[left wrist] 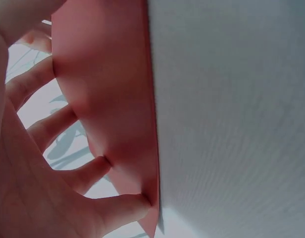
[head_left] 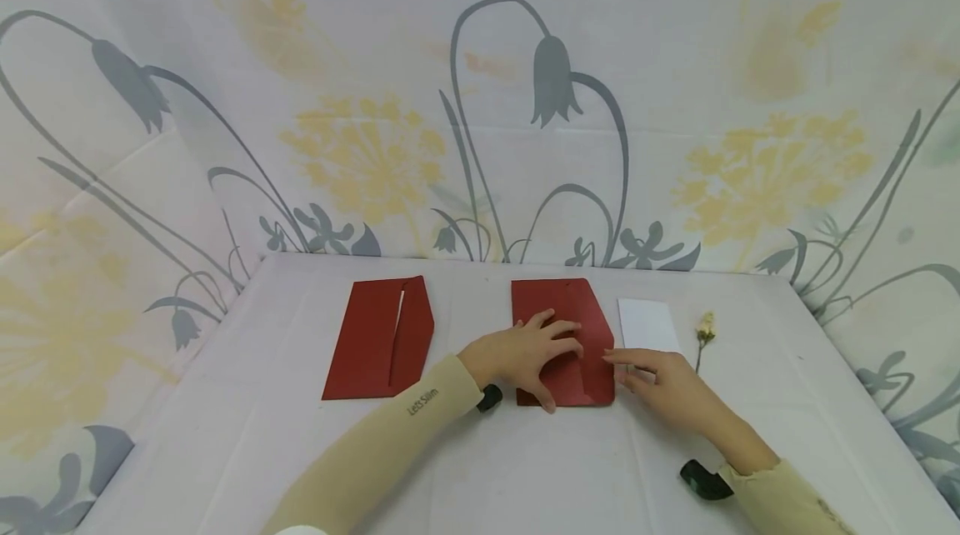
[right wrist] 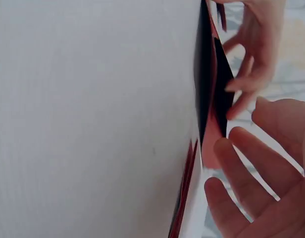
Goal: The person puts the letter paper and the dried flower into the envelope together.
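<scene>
A red envelope (head_left: pixel 534 297) lies on the white-covered table, its pointed flap side to the right. My left hand (head_left: pixel 521 353) rests on it with fingers spread and fingertips pressing the paper, as the left wrist view also shows at the red surface (left wrist: pixel 108 74). Beside the flap's right edge is my right hand (head_left: pixel 667 389), fingertips right at the edge. In the right wrist view the fingers (right wrist: pixel 249 173) of that hand are loosely extended and pinch nothing. The envelope's dark opening (right wrist: pixel 222 79) shows there as a gap.
To the left lies a second red envelope (head_left: pixel 356 343) with a white edge showing in its slit. A white card (head_left: pixel 647 322) lies right of the middle envelope, partly behind my right hand. Further right is a small dried flower (head_left: pixel 705 328) on a stem. Patterned cloth (head_left: pixel 375 43) hangs behind.
</scene>
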`<state>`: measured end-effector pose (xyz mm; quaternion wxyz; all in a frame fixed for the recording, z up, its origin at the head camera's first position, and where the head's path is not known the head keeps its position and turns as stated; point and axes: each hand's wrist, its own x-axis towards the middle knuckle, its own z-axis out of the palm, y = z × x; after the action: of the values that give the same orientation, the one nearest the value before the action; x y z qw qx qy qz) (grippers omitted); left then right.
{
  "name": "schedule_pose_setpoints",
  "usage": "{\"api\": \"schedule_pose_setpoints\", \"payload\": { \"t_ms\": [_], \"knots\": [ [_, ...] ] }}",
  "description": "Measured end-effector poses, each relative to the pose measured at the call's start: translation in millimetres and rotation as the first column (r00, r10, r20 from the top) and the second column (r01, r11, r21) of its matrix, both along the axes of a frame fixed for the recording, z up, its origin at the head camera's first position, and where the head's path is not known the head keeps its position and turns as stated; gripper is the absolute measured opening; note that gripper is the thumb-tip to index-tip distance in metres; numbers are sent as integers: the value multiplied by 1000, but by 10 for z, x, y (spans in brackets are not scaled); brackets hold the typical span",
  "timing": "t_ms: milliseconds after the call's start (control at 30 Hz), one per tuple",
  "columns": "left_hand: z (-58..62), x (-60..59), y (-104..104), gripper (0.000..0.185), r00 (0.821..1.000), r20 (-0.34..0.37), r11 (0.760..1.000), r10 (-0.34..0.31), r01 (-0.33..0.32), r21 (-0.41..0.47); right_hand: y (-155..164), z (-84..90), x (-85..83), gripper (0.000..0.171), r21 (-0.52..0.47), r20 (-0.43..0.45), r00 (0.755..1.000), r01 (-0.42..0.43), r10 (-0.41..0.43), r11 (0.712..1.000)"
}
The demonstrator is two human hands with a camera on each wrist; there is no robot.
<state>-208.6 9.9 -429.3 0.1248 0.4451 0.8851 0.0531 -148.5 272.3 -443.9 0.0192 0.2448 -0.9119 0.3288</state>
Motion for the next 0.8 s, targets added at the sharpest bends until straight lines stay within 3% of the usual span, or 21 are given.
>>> {"api": "schedule_pose_setpoints", "payload": {
  "t_ms": [200,467,633,800],
  "knots": [
    [27,9,16,82,1000,19,1000,10,-10,12,214,106,11,24,-89,-11,984,177,-179,980],
    [14,9,16,82,999,29,1000,19,-19,19,498,227,9,24,-93,-10,916,397,-400,913],
    [-8,0,16,82,999,27,999,20,-21,31,603,222,-27,28,-100,25,889,457,-457,884],
    [-24,-11,22,82,999,26,999,26,-27,29,572,165,-70,29,-101,45,884,467,-465,878]
  ]
}}
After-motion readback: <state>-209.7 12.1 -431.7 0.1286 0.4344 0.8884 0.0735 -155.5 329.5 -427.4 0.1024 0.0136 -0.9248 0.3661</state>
